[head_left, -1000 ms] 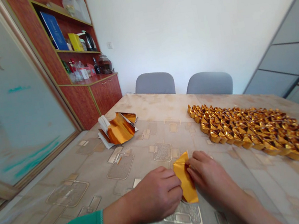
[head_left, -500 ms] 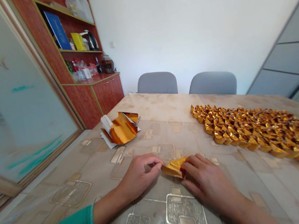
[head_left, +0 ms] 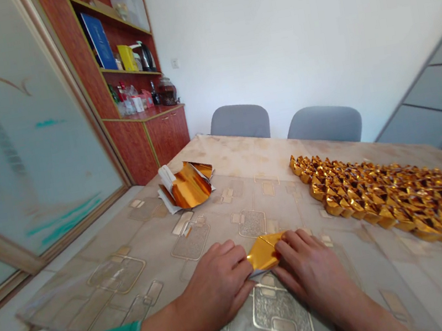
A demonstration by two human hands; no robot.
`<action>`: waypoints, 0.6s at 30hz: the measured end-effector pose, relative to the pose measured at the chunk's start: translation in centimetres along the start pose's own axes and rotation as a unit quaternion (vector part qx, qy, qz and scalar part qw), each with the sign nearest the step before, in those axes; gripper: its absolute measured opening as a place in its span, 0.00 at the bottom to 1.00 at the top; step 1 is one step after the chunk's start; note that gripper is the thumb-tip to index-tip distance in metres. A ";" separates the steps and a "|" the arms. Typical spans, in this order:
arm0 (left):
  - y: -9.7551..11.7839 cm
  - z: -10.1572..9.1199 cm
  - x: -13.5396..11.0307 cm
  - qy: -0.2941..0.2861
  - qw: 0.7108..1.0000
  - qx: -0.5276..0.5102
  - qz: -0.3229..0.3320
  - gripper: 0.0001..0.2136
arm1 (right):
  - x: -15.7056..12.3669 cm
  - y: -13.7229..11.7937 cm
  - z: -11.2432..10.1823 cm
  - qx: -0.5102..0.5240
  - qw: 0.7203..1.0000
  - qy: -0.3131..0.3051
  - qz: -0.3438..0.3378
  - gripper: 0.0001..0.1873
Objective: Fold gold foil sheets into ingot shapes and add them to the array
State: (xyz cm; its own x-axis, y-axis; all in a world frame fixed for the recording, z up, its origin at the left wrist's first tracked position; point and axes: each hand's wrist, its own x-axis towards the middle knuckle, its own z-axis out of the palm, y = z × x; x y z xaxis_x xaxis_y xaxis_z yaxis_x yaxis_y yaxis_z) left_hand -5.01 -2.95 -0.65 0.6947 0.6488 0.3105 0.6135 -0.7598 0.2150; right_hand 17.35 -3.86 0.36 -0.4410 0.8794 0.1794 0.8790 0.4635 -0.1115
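Between my hands, low over the patterned tablecloth, is a partly folded sheet of gold foil paper [head_left: 263,252] with a pale lower edge. My left hand [head_left: 224,277] has its fingers closed on the left end of the paper. My right hand [head_left: 310,263] pinches the right end, thumb beneath and fingers on top. The fingertips are partly hidden by the hands and the paper. Farther off to the left lies a loose stack of curled gold foil sheets [head_left: 190,186] with white backs. To the right, many folded gold paper pieces [head_left: 385,192] stand packed in rows.
The table [head_left: 239,151] wears a clear-looking patterned cover [head_left: 152,310]. Two grey chairs [head_left: 239,122] stand at its far side. A red-brown cabinet [head_left: 126,138] with bottles and a kettle is at the back left, beside a frosted sliding door [head_left: 48,159].
The gold paper now lies flatter, with a broader face showing. My left hand has turned knuckles-up and closed over its left end; the right keeps its pinch. The view has swung slightly left.
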 end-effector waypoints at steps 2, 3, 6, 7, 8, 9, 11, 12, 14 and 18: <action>-0.1 0.1 -0.3 0.004 0.999 -0.022 -0.027 0.06 | 0.1 0.2 0.1 0.011 1.000 -0.005 -0.011 0.05; -0.2 0.1 -0.4 0.006 0.999 -0.034 -0.038 0.07 | 0.1 0.2 0.0 0.021 1.000 -0.009 -0.018 0.04; -0.3 0.1 -0.4 0.002 0.997 -0.054 -0.056 0.08 | 0.3 0.1 -0.3 0.086 0.995 -0.017 -0.049 0.02; -0.3 0.1 -0.3 -0.001 0.997 -0.056 -0.060 0.08 | 0.3 0.0 -0.4 0.115 0.992 -0.020 -0.055 0.04; -0.3 0.1 -0.2 -0.003 0.996 -0.057 -0.063 0.07 | 0.4 -0.1 -0.4 0.143 0.988 -0.023 -0.055 0.05; -0.3 0.1 -0.1 -0.005 0.996 -0.057 -0.066 0.07 | 0.5 -0.2 -0.4 0.169 0.984 -0.024 -0.050 0.05; -0.2 0.2 0.0 -0.009 0.995 -0.061 -0.073 0.06 | 0.6 -0.4 -0.2 0.203 0.978 -0.025 -0.031 0.05; -0.2 0.2 0.0 -0.010 0.994 -0.066 -0.082 0.05 | 0.8 -0.4 -0.1 0.209 0.977 -0.025 -0.023 0.05; -0.2 0.1 0.0 -0.007 0.990 -0.083 -0.111 0.03 | 1.1 -0.4 0.3 0.211 0.977 -0.022 -0.014 0.09; -0.4 -0.1 -0.2 0.003 0.982 -0.107 -0.157 0.02 | 1.8 -0.5 0.9 0.190 0.982 -0.021 0.005 0.10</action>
State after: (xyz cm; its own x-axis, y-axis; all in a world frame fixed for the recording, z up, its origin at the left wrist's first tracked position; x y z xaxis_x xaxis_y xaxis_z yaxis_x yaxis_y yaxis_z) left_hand -5.41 -2.81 -0.74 0.4820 0.8524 0.2027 0.7031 -0.5143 0.4910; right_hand 15.96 -2.41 -0.18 -0.4469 0.8840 0.1370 0.7559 0.4551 -0.4706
